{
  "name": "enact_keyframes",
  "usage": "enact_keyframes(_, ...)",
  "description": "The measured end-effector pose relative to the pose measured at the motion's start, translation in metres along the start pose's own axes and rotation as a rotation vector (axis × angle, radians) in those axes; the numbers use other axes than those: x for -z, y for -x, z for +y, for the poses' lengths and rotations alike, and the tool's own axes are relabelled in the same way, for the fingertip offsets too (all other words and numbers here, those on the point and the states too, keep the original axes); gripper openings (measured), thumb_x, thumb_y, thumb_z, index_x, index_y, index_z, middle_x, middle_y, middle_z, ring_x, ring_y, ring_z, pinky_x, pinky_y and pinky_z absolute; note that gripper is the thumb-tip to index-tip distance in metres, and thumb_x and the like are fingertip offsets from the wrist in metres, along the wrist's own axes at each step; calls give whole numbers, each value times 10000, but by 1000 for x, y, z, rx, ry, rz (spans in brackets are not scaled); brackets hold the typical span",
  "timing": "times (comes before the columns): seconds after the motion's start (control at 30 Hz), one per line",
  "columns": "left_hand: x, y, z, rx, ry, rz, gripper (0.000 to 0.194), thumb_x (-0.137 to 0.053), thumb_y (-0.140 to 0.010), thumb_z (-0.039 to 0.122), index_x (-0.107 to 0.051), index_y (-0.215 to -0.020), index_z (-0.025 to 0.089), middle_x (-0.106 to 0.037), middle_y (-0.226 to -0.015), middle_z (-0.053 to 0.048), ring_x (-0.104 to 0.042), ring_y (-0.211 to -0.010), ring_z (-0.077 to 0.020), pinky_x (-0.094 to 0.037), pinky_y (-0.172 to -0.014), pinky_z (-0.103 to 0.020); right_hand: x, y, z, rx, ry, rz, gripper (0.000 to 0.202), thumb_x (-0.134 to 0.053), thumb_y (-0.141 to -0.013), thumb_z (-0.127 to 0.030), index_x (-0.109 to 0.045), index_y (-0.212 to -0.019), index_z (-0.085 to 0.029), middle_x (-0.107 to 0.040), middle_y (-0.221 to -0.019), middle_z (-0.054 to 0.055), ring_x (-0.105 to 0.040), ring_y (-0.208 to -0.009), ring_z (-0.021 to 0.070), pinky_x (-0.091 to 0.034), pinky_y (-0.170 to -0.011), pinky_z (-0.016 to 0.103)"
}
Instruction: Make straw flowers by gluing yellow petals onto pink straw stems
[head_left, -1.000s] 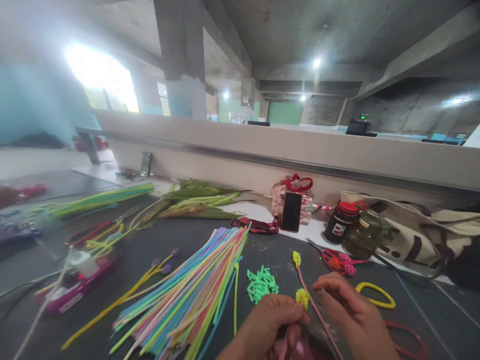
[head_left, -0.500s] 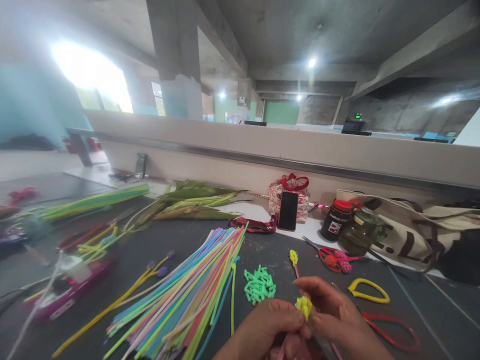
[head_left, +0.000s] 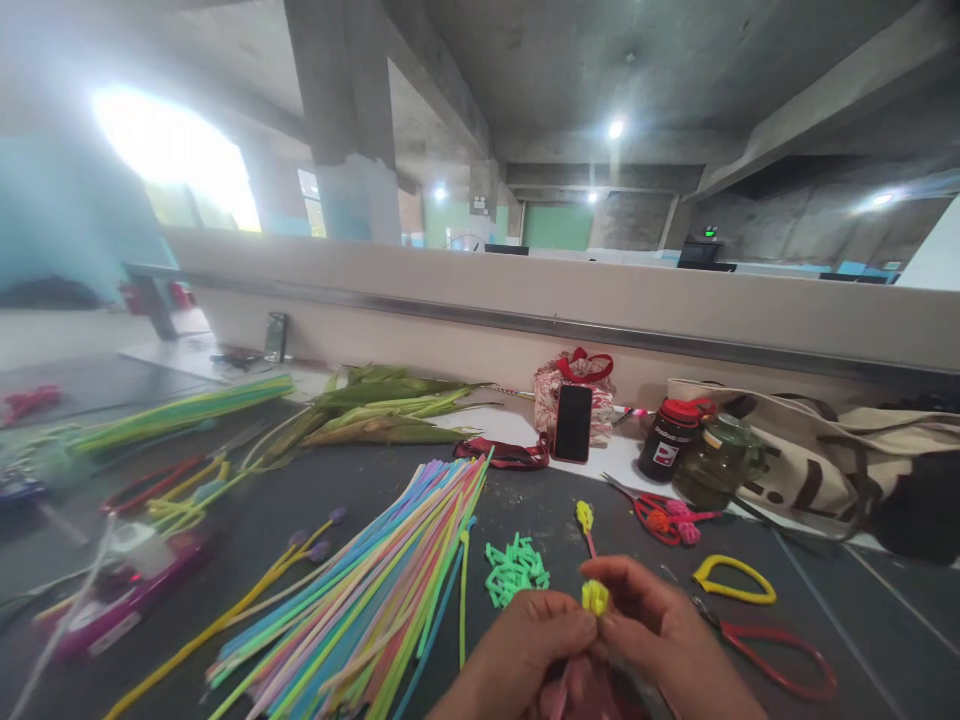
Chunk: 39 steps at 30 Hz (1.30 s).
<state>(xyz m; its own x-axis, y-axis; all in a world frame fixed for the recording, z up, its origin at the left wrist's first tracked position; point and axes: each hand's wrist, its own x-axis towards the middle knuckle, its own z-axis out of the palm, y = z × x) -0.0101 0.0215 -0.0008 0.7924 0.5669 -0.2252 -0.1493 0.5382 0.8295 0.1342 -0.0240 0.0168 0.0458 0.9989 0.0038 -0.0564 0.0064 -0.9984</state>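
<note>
Low in the head view, my left hand [head_left: 525,637] pinches the lower side of a small yellow flower-like cluster [head_left: 595,597] between thumb and fingers. My right hand [head_left: 656,630] meets it from the other side, thumb at the base and index finger curved above. A pinkish stem shows below, partly hidden by the hands. Just beyond my fingers lies a similar yellow cluster on a pink stem [head_left: 584,517]. Left of my hands is a pile of short green pieces [head_left: 517,570], beside a fanned bundle of long, thin coloured sticks [head_left: 367,590].
Red-handled pliers [head_left: 780,650], a yellow-handled tool [head_left: 735,580] and red-handled scissors [head_left: 660,515] lie to the right. Behind stand a phone [head_left: 572,423], a black bottle [head_left: 666,440] and a greenish jug [head_left: 712,465]. A purple device with a cable [head_left: 124,600] sits at left.
Both hands and the yellow cluster have shifted slightly left in the view, and the cluster now stands more upright. The camera view has shifted a little. The pinch grip stays.
</note>
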Motion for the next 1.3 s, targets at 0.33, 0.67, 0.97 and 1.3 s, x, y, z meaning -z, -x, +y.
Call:
enact_keyframes(0.33, -16, 15, 14, -24, 95, 64, 156, -662, -553, 219, -551, -555, 110, -593, -473, -16, -418, -323, -45, -216, -319, -152, 3, -1, -4, 0, 52, -41, 238, -707, -613, -285, -641, -821, -188, -589, -657, -32, -537, -604, 129, -388, -544, 215)
enact_keyframes(0.67, -12, 13, 18, -6, 129, 110, 303, -657, -647, 389, -572, -635, 98, -625, -479, -42, -474, -319, -54, -311, -316, -128, 1, 6, -23, -12, 192, -114, 116, -610, -746, -194, -596, -861, -179, -572, -679, -38, -535, -629, 122, -407, -591, 216)
enact_keyframes(0.97, -10, 10, 15, 57, 168, 94, 346, -688, -629, 373, -601, -548, 49, -570, -438, -20, -452, -285, -29, -286, -282, -103, -4, 6, -28, 11, 252, -127, 93, -587, -732, -139, -599, -814, -180, -580, -623, -49, -556, -574, 108, -403, -529, 185)
enact_keyframes(1.3, -5, 4, 8, 77, 219, 91, 390, -772, -522, 364, -625, -642, 23, -607, -454, -46, -505, -322, -69, -346, -312, -137, 2, 4, -21, 64, 362, -107, 128, -588, -707, -119, -612, -819, -175, -531, -647, -53, -501, -606, 109, -389, -543, 191)
